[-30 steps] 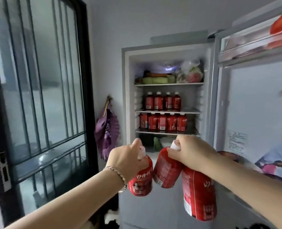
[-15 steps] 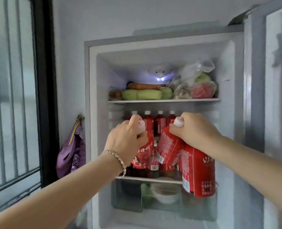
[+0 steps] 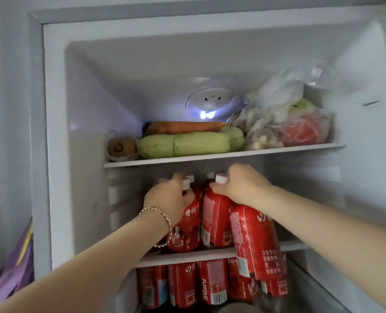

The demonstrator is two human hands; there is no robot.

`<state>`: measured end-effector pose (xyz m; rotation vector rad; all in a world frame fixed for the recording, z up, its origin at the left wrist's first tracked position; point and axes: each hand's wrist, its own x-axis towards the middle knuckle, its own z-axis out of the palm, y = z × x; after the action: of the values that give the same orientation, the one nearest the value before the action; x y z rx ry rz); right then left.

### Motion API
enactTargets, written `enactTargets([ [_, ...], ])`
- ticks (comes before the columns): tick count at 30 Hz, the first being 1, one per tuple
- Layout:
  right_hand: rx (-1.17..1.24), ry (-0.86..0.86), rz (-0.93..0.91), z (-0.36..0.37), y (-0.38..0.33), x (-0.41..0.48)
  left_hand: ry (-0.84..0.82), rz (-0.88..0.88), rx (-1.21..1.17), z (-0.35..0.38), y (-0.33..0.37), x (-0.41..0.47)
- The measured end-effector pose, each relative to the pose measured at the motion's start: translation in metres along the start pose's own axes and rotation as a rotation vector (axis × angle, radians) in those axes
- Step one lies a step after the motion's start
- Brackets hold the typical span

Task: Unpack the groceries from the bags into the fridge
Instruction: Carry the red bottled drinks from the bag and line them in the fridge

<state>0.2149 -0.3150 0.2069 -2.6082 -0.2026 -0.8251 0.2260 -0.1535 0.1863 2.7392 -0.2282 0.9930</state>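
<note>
The fridge (image 3: 54, 136) stands open in front of me. My left hand (image 3: 169, 199) grips the neck of a red juice bottle (image 3: 187, 229) at the middle shelf (image 3: 187, 255). My right hand (image 3: 241, 188) holds two red juice bottles by their necks: one bottle (image 3: 217, 220) stands over the middle shelf, the other bottle (image 3: 257, 240) hangs tilted in front of the shelf edge. White caps of more bottles (image 3: 210, 176) show behind my hands. A row of red bottles (image 3: 201, 283) fills the shelf below.
On the top shelf (image 3: 221, 153) lie a carrot (image 3: 183, 127), green squashes (image 3: 187, 144) and plastic bags of vegetables (image 3: 287, 123). The fridge lamp (image 3: 208, 114) glows at the back. A purple bag (image 3: 13, 274) hangs at the lower left, outside the fridge.
I have come closer to the fridge. Both hands have carried their bottles forward and up into the middle shelf space; the fridge door has left the view.
</note>
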Motion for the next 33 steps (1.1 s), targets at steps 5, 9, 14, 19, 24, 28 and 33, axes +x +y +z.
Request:
enactTargets([
  [5, 0.064, -0.047, -0.031, 0.022, -0.001, 0.019, -0.025, -0.016, 0.059, 0.023, -0.002, 0.004],
  [9, 0.122, 0.102, -0.091, 0.004, 0.009, -0.006, 0.080, 0.021, -0.014, 0.044, 0.011, -0.013],
  [14, 0.184, 0.655, -0.248, -0.016, 0.034, -0.035, 0.071, -0.026, 0.093, 0.061, 0.020, -0.022],
  [19, 0.264, 0.876, -0.257, -0.018, 0.050, -0.018, 0.064, -0.043, 0.069, 0.065, 0.021, -0.025],
  [24, 0.349, 0.797, -0.227, 0.001, 0.048, -0.008, 0.125, -0.038, 0.095, 0.070, 0.020, -0.025],
  [28, 0.199, 0.717, -0.265, 0.006, 0.050, -0.016, 0.145, -0.037, 0.086, 0.072, 0.020, -0.025],
  [33, -0.069, 0.542, -0.271, 0.041, 0.069, -0.023, 0.159, -0.035, 0.117, 0.075, 0.019, -0.024],
])
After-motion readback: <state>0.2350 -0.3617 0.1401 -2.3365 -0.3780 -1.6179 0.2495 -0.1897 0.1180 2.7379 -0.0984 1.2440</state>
